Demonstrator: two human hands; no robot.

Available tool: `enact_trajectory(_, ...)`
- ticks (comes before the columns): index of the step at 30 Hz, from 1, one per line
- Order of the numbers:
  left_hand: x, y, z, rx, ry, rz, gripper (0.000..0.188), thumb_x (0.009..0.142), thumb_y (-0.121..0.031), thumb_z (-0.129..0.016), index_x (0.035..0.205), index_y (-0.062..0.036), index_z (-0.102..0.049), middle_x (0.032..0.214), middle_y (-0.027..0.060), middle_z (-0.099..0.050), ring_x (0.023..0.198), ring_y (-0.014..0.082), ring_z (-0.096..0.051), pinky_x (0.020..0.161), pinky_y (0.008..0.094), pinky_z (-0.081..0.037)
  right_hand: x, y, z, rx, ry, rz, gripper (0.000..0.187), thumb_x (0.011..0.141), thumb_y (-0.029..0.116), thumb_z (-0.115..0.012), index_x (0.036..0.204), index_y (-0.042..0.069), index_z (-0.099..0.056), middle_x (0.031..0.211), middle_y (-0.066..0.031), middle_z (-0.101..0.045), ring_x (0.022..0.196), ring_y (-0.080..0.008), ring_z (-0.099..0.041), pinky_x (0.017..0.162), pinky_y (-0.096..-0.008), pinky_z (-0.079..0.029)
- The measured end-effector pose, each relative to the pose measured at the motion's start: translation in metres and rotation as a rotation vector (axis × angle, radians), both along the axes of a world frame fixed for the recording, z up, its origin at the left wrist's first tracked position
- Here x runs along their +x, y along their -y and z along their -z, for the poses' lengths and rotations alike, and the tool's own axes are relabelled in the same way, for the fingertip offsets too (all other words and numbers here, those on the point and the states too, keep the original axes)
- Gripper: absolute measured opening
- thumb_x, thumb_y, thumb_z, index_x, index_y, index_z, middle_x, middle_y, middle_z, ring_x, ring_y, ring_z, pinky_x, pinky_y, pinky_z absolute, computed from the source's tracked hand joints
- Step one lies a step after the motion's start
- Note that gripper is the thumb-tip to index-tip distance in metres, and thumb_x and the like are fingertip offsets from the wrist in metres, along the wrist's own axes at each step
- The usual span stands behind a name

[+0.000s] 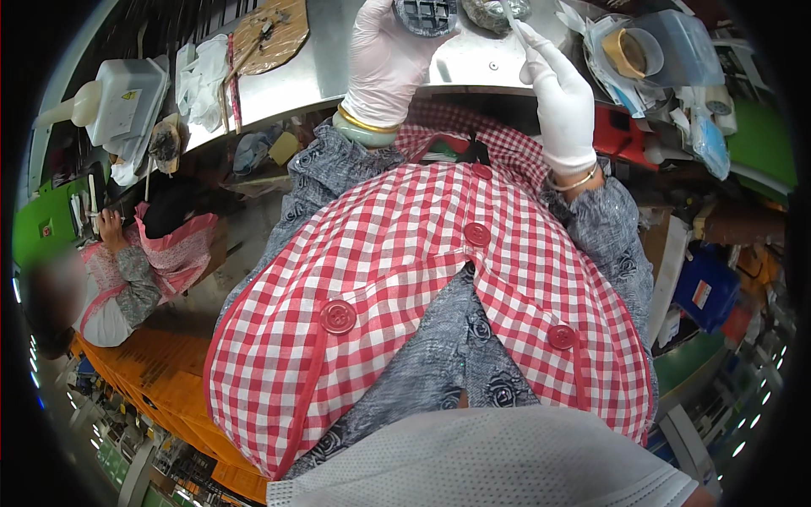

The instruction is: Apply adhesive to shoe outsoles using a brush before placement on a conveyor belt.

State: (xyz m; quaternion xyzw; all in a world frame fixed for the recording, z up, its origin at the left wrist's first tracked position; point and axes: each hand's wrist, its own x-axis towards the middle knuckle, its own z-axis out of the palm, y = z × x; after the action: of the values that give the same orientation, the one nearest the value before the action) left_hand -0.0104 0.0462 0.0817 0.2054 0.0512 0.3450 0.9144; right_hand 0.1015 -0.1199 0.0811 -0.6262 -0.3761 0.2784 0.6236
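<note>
My left hand (390, 59), in a thin pale glove, is at the top of the view over the metal worktop (473, 72). It is closed on a dark round piece (427, 13) with a raised grid of square cells; the fingers' far side is cut off by the frame's edge. My right hand (562, 106), in a white glove, pinches a thin whitish stick (512, 19) between thumb and fingers. Under the stick's line lies a greyish, shiny lump (497, 12), partly out of view. A small ring-shaped bit (493, 65) rests on the worktop between my hands.
Left on the bench are a brown board (272, 38), a crumpled white cloth (205, 80) and a translucent bottle (127, 101). Clear plastic tubs (667, 51) and a red case (625, 135) are at right. Another person's hand (110, 230) is at far left.
</note>
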Motion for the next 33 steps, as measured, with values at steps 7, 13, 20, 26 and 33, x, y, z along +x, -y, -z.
enact_trajectory(7,0.003,0.001,-0.006,0.073,-0.113,-0.103,0.033,0.099,-0.026,-0.043,0.121,-0.0039,-0.053,0.108,0.0106,-0.063,0.097,0.0239,-0.062,0.083,0.0392,-0.054,-0.010,0.001,-0.001,-0.016,0.006,0.032,0.032,0.094,0.005,-0.051,0.125,0.002,-0.060,0.087,0.0017,-0.055,0.073,-0.0055,-0.047,0.068,-0.0182,-0.041)
enact_trajectory(13,0.003,-0.007,0.008,-0.054,0.171,0.018,0.030,0.097,-0.023,-0.048,0.119,-0.0052,-0.055,0.108,0.0098,-0.064,0.097,0.0247,-0.063,0.083,0.0409,-0.054,0.013,-0.004,0.013,-0.005,0.242,0.129,0.027,0.093,0.012,-0.060,0.119,0.009,-0.066,0.082,-0.0016,-0.065,0.070,-0.0056,-0.055,0.064,-0.0214,-0.045)
enact_trajectory(20,-0.005,0.000,0.004,-0.072,0.064,0.122,0.029,0.096,-0.025,-0.049,0.113,-0.0051,-0.061,0.108,0.0127,-0.067,0.102,0.0263,-0.064,0.088,0.0441,-0.053,0.003,0.003,-0.009,0.320,1.009,-0.067,0.046,0.072,-0.008,-0.064,0.114,0.011,-0.069,0.075,-0.0044,-0.066,0.063,-0.0165,-0.059,0.056,-0.0255,-0.049)
enact_trajectory(26,-0.017,-0.013,0.022,-0.054,-0.015,0.198,0.034,0.096,-0.029,-0.046,0.117,-0.0046,-0.060,0.112,0.0122,-0.066,0.100,0.0271,-0.064,0.086,0.0465,-0.054,0.026,-0.002,-0.006,0.351,1.141,-0.009,0.045,0.076,-0.004,-0.065,0.119,0.010,-0.066,0.064,-0.0014,-0.059,0.052,-0.0124,-0.055,0.048,-0.0258,-0.046)
enact_trajectory(33,-0.028,-0.024,0.020,-0.202,0.064,0.354,0.044,0.098,-0.029,-0.047,0.132,-0.0005,-0.047,0.131,0.0249,-0.051,0.124,0.0405,-0.048,0.093,0.0626,-0.048,0.029,0.006,-0.021,0.418,1.029,0.050,0.055,0.072,-0.012,-0.066,0.123,0.009,-0.064,0.068,-0.0022,-0.059,0.055,-0.0140,-0.054,0.050,-0.0267,-0.046)
